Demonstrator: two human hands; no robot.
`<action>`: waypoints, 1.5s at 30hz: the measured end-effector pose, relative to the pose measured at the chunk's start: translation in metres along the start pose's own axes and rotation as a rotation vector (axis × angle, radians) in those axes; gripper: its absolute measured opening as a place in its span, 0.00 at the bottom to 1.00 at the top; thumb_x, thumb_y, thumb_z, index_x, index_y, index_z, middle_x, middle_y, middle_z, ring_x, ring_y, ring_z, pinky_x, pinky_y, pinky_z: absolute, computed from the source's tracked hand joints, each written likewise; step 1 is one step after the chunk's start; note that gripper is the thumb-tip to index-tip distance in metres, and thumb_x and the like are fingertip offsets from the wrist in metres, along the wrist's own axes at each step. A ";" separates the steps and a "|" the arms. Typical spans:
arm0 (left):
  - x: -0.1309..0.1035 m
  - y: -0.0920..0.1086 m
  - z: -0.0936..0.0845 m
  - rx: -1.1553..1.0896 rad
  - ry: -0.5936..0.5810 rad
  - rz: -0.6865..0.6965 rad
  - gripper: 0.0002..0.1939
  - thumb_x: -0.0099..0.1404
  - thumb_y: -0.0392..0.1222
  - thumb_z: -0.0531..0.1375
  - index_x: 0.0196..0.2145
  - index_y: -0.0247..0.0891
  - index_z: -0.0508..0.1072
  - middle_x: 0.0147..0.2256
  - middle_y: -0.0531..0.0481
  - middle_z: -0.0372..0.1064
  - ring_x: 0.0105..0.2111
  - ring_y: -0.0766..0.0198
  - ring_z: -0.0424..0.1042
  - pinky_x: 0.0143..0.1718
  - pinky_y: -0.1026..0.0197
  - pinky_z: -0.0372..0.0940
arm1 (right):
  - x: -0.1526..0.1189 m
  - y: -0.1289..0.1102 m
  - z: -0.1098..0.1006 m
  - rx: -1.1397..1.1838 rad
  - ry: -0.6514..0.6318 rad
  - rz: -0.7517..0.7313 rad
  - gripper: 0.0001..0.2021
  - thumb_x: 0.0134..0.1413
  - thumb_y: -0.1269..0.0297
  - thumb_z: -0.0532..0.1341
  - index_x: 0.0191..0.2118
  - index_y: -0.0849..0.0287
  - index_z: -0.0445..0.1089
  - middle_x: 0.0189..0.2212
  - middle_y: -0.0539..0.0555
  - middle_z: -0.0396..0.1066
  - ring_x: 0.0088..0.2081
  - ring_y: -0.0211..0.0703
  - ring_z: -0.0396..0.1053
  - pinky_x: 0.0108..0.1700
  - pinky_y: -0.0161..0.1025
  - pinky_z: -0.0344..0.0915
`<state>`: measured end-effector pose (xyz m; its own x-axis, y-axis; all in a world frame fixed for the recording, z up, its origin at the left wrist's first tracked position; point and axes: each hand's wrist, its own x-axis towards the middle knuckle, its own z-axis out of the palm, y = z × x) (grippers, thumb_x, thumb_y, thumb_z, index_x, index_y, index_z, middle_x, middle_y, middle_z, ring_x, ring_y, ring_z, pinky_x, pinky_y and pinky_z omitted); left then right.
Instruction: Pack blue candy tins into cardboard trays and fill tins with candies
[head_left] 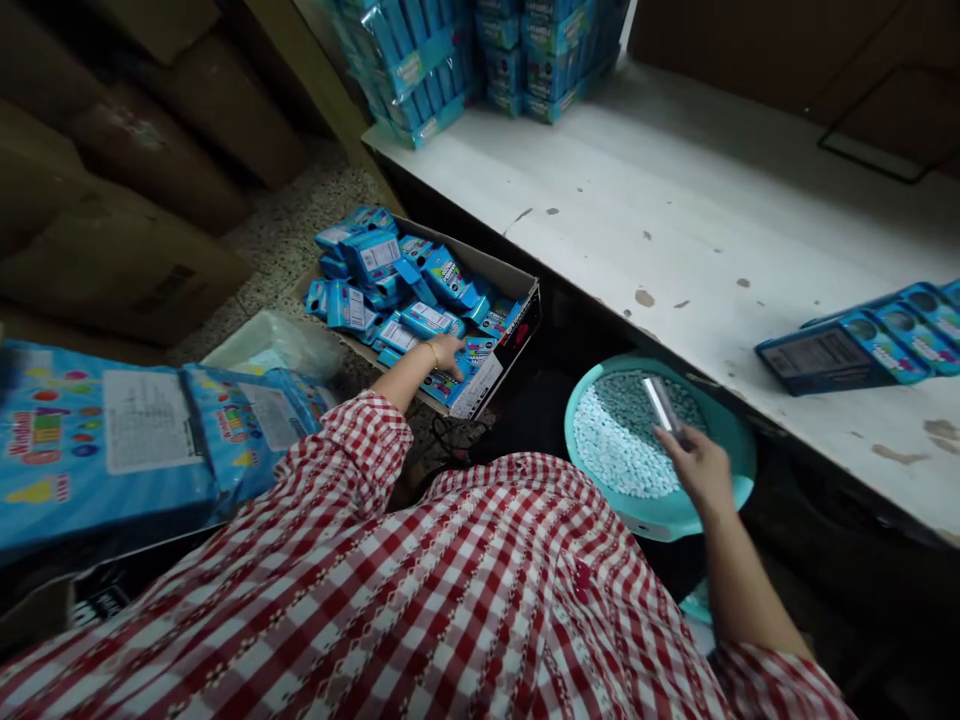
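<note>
My left hand (446, 354) reaches down into an open carton (491, 385) of small blue candy boxes (373, 254). Its fingers are apart and rest on a blue box at the near right end of the carton. In my right hand (701, 466) is a shiny metal scoop (661, 407), shaped like a short tube and held tilted. The scoop is above a turquoise basin (652, 525) of small pale tablet-like candies (622, 440). Whatever is inside the scoop cannot be made out.
A white worktable (585, 220) with chipped paint runs along the right. Several blue boxes (847, 350) stand near its right edge, and wrapped stacks (420, 70) stand at its back. Printed blue bags (112, 440) lie at left, beside a translucent tub (262, 340). Brown cartons (112, 240) fill the far left.
</note>
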<state>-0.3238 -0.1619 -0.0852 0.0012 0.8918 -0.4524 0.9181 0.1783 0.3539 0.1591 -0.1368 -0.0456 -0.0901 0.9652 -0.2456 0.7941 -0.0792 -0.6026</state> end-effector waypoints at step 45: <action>-0.026 0.209 0.077 -0.688 0.264 0.497 0.23 0.58 0.48 0.60 0.49 0.34 0.65 0.44 0.44 0.70 0.43 0.59 0.70 0.48 0.55 0.65 | -0.016 0.063 0.014 0.139 -0.300 0.001 0.17 0.46 0.71 0.55 0.40 0.59 0.77 0.35 0.52 0.75 0.25 0.36 0.68 0.28 0.32 0.66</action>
<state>-0.1012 -0.1801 -0.0620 0.1665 0.9843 0.0580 0.3944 -0.1204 0.9110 0.2021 -0.1610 -0.0896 -0.2792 0.8503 -0.4462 0.7061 -0.1331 -0.6954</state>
